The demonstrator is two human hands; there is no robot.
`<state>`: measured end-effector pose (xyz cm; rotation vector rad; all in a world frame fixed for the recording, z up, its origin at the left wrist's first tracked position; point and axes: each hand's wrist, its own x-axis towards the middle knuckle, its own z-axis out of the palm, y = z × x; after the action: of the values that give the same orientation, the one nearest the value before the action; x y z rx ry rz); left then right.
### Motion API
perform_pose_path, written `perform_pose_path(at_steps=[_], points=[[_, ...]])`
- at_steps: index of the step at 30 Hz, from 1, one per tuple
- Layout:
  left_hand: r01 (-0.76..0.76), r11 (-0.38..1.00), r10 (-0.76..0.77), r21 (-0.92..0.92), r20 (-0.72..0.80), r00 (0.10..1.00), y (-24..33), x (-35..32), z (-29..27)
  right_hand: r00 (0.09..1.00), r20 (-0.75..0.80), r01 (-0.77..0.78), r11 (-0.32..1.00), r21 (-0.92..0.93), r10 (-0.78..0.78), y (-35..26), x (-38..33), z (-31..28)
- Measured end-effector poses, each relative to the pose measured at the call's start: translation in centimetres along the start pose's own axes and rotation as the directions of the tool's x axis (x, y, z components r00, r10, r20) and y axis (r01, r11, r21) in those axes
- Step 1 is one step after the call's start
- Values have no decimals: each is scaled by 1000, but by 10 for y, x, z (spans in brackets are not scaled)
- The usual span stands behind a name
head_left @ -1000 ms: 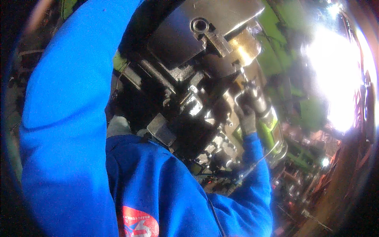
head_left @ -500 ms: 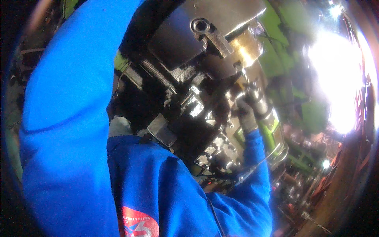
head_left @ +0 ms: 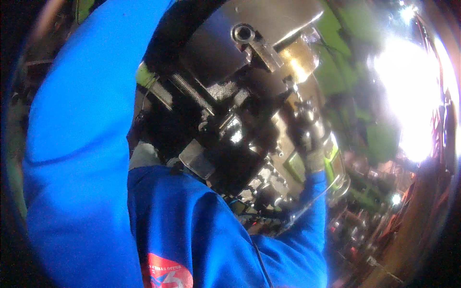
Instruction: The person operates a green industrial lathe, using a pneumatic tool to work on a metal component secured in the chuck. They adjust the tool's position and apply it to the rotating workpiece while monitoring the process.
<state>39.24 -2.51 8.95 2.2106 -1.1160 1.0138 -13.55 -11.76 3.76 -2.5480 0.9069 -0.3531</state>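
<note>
My right hand (head_left: 313,152), in a grey work glove, lies around the rear of a metal drill chuck (head_left: 305,114) on the lathe's tailstock. Its fingers look bent over the round steel, though shadow and blur hide their tips. From the drill chuck a bright drill bit (head_left: 295,89) points toward the big lathe chuck (head_left: 216,43). A brass-coloured workpiece (head_left: 300,60) sits at the jaw (head_left: 265,54) of that chuck. My left arm (head_left: 81,125), in a blue sleeve, reaches up past the top edge, so the left hand is out of sight.
The tool post and carriage (head_left: 264,187) stand left of my right forearm. A threaded lead screw (head_left: 192,91) runs beneath the lathe chuck. Green machine panels (head_left: 336,72) rise on the right, beside a glaring light (head_left: 408,91). A thin metal rod (head_left: 312,204) crosses over my right sleeve.
My right hand has shifted back along the drill chuck, away from its front and slightly to the right. The left arm has barely moved. The lathe chuck looks the same.
</note>
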Motion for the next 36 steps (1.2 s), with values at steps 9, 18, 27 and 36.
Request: perform_pose_path(at_steps=[9,18,27,36], points=[[38,999,-41,34,63,997,4,1,-9,992,-9,-118,931,-345,122,16,58,-38],[93,995,-94,20,67,993,5,0,-9,975,165,219,799,-560,-152,28,85,-36],[45,999,-46,14,69,997,3,0,-6,949,216,312,798,-516,-231,19,87,-47],[106,992,-112,69,97,989,6,2,-7,882,372,470,614,-634,-290,22,102,-55]])
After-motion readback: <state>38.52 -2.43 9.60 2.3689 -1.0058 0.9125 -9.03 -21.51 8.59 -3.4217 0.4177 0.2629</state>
